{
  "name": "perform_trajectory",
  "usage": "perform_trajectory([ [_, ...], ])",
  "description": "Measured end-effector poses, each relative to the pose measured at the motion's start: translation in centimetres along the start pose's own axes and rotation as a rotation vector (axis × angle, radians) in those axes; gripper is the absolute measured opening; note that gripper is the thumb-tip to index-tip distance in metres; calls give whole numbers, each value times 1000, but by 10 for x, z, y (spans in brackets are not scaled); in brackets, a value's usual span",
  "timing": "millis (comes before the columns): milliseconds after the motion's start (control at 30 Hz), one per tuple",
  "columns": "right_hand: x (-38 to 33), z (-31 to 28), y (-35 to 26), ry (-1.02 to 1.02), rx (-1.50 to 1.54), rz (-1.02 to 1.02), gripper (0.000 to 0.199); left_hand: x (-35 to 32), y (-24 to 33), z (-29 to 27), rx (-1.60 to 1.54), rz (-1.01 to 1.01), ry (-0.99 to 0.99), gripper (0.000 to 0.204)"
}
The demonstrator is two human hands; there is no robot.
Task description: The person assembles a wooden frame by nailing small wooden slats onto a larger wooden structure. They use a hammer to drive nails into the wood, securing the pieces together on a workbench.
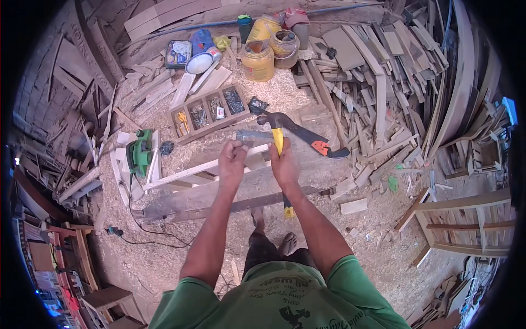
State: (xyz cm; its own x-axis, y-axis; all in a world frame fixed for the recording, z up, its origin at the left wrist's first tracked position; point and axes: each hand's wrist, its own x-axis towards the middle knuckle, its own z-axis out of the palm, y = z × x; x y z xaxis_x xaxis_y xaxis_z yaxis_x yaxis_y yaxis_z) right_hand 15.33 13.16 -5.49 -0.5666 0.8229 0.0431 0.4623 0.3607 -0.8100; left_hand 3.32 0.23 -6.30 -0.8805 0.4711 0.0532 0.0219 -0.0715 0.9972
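Observation:
My right hand (284,166) is wrapped round the handle of a hammer (278,140) with a dark head and a yellow grip. The hammer stands roughly upright, its lower end showing below my forearm. My left hand (233,160) is closed in a pinch above a pale wooden frame (189,174); whatever its fingers hold is too small to make out. The frame lies on a thick wooden bench (181,203), just under both hands. Beyond them lies a grey flat blade (253,135). To the right rests a dark long tool, perhaps a saw, with an orange patch (320,147).
A divided wooden box (208,113) holds nails and small parts. Left of it stands a green power planer (139,153) with a trailing cord (159,244). Yellow tubs (257,61) stand at the back. Wood offcuts (378,93) are heaped right, near a slatted wooden piece (466,223).

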Motion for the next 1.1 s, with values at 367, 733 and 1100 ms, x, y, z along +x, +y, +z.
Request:
perform_trajectory([
  [367, -50, -93, -40, -204, 38, 15, 70, -7, -6, 23, 717, 314, 53, 14],
  [733, -59, -120, -70, -115, -292, -512, 68, -9, 1, 31, 732, 430, 103, 13],
  [1100, -68, -106, -56, -126, -479, -491, 73, -18, 2, 35, 722, 430, 126, 11],
])
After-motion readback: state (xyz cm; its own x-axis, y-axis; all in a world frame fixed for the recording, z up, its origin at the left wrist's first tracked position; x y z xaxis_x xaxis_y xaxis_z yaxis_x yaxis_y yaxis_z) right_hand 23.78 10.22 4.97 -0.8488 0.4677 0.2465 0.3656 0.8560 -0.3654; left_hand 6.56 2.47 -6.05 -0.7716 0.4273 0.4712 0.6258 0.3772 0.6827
